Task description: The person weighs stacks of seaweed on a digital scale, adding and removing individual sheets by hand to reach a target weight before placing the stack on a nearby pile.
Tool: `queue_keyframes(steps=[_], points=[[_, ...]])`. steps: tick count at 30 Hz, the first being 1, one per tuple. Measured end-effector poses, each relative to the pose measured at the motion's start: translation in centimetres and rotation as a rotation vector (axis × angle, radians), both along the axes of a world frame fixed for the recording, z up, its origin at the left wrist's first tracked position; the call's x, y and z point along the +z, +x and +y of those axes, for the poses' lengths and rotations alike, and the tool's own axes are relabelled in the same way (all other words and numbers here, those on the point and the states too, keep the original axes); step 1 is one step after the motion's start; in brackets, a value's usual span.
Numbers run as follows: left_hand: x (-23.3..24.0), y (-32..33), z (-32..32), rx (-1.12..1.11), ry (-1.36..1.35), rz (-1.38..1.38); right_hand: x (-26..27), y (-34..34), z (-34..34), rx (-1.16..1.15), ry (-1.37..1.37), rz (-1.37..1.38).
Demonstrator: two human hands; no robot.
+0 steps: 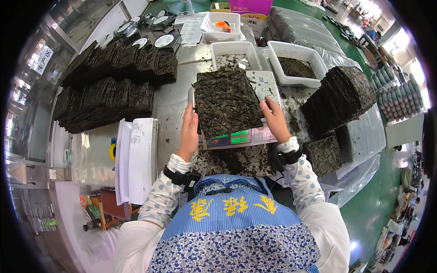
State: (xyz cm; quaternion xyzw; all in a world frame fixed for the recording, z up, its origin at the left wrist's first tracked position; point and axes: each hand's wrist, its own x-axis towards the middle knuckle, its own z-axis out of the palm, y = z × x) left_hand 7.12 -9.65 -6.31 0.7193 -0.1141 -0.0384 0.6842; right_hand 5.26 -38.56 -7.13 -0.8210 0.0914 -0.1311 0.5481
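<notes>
A square stack of dried seaweed sheets [227, 102] lies over the pan of a white digital scale [268, 85], turned slightly and overhanging part of its lit display [239, 136]. My left hand [188, 133] is at the stack's left side, fingers straight and pointing away from me. Along the right edge is my right hand [276, 119], its thumb by the sheets and its fingers extended. Whether either palm bears the stack's weight or only rests beside it cannot be seen. Dark straps circle both wrists.
Tall seaweed stacks [112, 99] stand at left, another leaning stack [341, 95] at right. Behind the scale are white bins with seaweed scraps [235, 61] and crumbs [297, 66]. An orange tape dispenser [223, 25] sits in a farther bin. Upright white papers [141, 160] flank my left arm.
</notes>
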Motion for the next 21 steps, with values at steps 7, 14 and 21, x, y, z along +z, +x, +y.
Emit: queue_keyframes(steps=[7, 14, 21], points=[[0.5, 2.0, -1.4, -0.054, -0.033, -0.02, 1.5, -0.2, 5.1, -0.092, -0.243, -0.159], [1.7, 6.3, -1.0, -0.062, -0.071, 0.021, -0.6, 2.4, 5.0, -0.222, -0.559, -0.136], [-3.2, 2.9, 6.1, 0.128, -0.11, 0.133, -0.8, -7.2, -1.5, -0.205, -0.411, -0.168]])
